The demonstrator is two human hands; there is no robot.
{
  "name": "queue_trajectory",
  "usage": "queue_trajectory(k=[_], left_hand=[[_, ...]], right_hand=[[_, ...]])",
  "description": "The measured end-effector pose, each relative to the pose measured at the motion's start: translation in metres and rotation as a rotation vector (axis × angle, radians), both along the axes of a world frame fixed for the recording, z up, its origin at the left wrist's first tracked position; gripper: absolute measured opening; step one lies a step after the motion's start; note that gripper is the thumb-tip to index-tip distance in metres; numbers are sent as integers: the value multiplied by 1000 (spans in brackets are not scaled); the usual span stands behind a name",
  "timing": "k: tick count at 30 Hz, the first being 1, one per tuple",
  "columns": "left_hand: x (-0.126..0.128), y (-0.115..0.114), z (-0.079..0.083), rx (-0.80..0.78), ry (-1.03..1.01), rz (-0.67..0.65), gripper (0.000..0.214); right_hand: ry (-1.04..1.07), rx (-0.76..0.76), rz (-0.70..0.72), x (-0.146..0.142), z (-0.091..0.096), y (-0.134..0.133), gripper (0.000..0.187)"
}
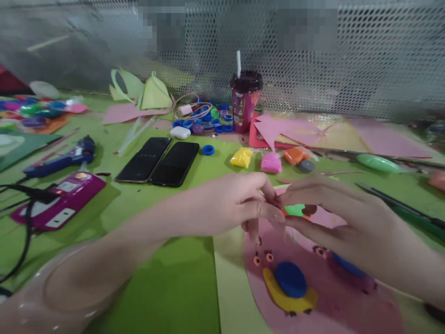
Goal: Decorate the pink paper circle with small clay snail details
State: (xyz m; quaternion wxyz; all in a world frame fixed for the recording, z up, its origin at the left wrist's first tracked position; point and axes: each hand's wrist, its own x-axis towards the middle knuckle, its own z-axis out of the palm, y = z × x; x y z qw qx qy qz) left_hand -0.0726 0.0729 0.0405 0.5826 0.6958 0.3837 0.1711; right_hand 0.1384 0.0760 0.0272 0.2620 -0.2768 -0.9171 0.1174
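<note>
My left hand (255, 206) is closed in a pinch, its fingertips meeting those of my right hand; whatever is in the pinch is hidden. The thumb and fingers of my right hand (340, 213) curve around a small clay figure (295, 210) in green, orange and brown, over pink paper (333, 297). Below my hands lies a yellow clay snail (290, 297) with a blue round cap (291, 279) as its shell and two eyes on the paper. A purple clay snail (347, 273) with a blue shell sits partly under my right hand.
Yellow (241, 157), pink (271, 163) and orange (295, 155) clay packets lie beyond my hands. Two phones (175, 163), a glue gun (62, 160) and a corded power strip (62, 202) are at left. A lidded cup (245, 102) stands behind; a green cutter (410, 213) lies right.
</note>
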Motion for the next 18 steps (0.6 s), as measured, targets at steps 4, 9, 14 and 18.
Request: queue_trajectory(k=[4, 9, 14, 18], left_hand=[[9, -5, -4, -138, -232, 19, 9], [17, -12, -6, -167, -253, 51, 14], [18, -13, -8, -198, -286, 26, 21], [13, -8, -11, -185, -308, 45, 22]], right_hand=[[152, -48, -122, -3, 7, -11, 7], [244, -12, -151, -1, 9, -19, 16], [222, 54, -92, 1, 7, -20, 13], [261, 26, -104, 4, 8, -15, 7]])
